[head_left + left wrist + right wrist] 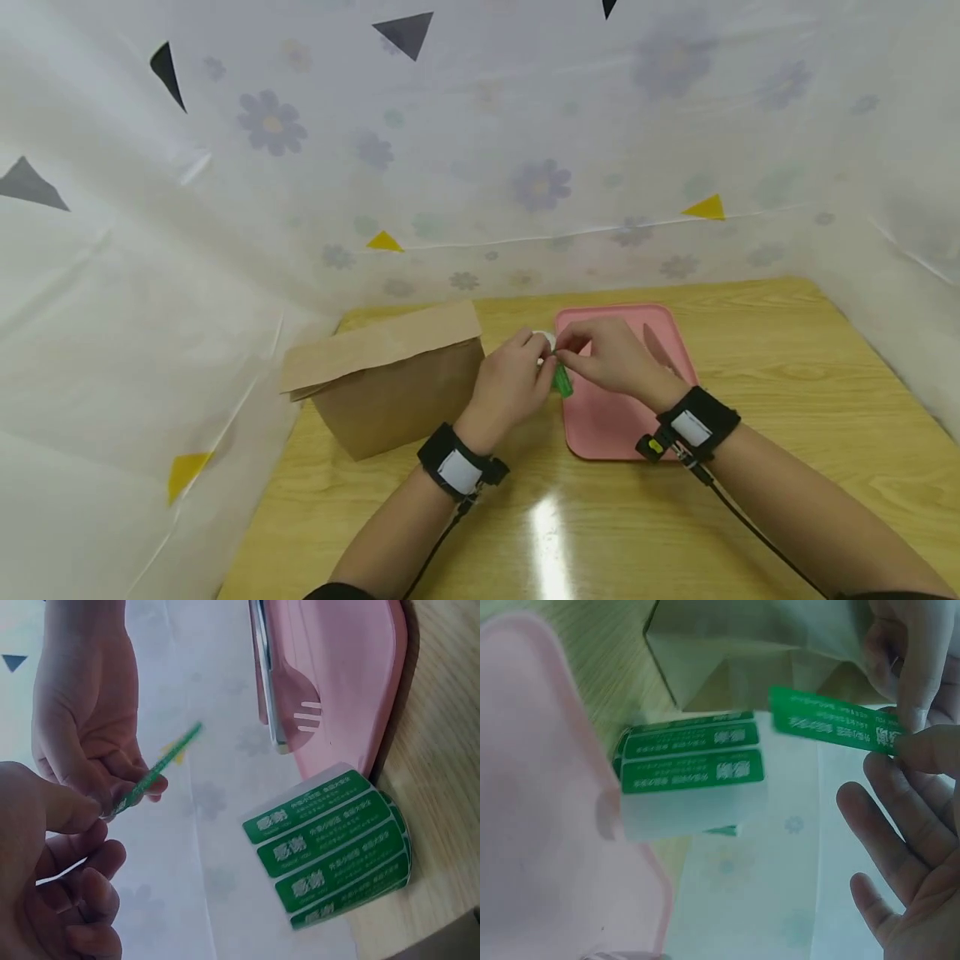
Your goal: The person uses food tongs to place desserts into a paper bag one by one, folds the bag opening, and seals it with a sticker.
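Note:
A green sticker (832, 724) with white lettering is stretched out between my hands, pinched at one end. My left hand (513, 379) pinches that end between thumb and finger. The thumb and fingertips of my right hand (603, 354) pinch the same end, meeting the left fingertips there; its other fingers are spread loosely in the right wrist view. Beyond the hands stands a roll of the same green stickers (330, 851), its curved side showing several labels and, in the right wrist view, a bare strip of pale backing. In the head view my fingers mostly cover the roll.
Behind my right hand lies a pink tray (611, 429); a utensil with tines (296, 705) rests on it beside a shiny metal bar (266, 675). Left of my hands stands a brown paper bag (405, 408), top folded over. The wooden table (795, 400) meets patterned white sheeting behind.

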Available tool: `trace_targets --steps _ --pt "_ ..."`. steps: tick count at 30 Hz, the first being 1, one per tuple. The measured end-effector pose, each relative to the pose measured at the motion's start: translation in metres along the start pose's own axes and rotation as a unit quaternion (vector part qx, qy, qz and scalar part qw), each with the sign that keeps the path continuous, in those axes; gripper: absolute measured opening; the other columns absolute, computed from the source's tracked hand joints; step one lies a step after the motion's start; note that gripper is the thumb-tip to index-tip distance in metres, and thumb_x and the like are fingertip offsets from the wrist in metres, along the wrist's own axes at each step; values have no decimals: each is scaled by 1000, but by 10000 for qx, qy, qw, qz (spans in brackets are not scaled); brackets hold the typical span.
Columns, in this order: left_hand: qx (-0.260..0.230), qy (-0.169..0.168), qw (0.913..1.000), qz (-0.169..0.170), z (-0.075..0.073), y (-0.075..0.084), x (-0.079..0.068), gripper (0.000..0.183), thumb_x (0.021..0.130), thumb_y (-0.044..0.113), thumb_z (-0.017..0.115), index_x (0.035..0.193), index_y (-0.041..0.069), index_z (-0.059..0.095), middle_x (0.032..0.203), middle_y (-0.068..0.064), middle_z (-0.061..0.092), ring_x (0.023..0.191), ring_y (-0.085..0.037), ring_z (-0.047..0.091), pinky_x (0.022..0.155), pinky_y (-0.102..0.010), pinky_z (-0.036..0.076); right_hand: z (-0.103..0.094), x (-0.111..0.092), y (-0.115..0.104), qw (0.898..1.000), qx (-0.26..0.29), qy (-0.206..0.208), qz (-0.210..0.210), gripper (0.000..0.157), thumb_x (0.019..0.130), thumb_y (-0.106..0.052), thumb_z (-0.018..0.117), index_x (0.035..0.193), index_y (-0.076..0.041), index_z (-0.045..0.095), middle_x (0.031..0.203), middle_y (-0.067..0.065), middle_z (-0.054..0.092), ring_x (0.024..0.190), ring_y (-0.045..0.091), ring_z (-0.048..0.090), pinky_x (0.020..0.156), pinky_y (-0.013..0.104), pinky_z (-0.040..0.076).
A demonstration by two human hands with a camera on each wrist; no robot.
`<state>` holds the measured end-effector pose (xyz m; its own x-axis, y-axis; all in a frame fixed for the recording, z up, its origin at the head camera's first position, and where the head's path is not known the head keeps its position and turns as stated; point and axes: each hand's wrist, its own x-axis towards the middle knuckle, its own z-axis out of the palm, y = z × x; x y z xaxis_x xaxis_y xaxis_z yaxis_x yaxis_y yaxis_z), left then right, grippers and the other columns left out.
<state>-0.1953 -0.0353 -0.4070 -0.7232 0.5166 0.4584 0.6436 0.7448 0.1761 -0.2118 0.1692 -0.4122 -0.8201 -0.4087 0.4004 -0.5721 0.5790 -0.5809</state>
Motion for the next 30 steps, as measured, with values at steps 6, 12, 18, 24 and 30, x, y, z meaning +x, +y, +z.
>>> trace_targets --steps 6,12,18,24,30 --pt "-92 240 9996 -152 -15 -6 -8 13 104 23 63 94 15 63 91 0 62 56 -8 48 48 -19 38 -2 8 -21 9997 -12 -139 -199 4 96 -17 76 98 -14 78 87 -6 75 78 7 70 71 35 60" --pt "-68 495 9983 -295 -25 -11 -15 13 101 20 64 91 14 61 90 -1 63 57 -10 50 48 -21 41 -1 15 -38 9982 -65 -63 -592 4 95 -14 77 96 -11 79 85 -3 75 79 11 70 72 35 58" --pt "-229 751 9965 -271 -39 -10 -22 14 101 18 63 88 14 59 85 0 61 52 -7 43 46 -19 36 1 23 -45 9932 -99 228 -1141 4 94 -13 78 91 -15 77 86 -5 71 76 8 62 69 31 55" --pt "-285 968 9942 -362 -51 -12 -24 14 100 18 60 86 15 60 86 1 63 52 -6 43 46 -20 38 3 31 -56 9884 -225 517 -1409 8 91 -15 82 87 -17 75 108 4 70 88 17 59 73 34 51" --pt "-347 1156 9910 -581 -60 -18 -26 15 98 16 60 82 15 58 80 1 60 50 -7 42 44 -22 37 4 43 -67 9873 -78 319 -1553 7 94 -16 77 88 -17 73 118 6 73 114 28 65 97 47 55"
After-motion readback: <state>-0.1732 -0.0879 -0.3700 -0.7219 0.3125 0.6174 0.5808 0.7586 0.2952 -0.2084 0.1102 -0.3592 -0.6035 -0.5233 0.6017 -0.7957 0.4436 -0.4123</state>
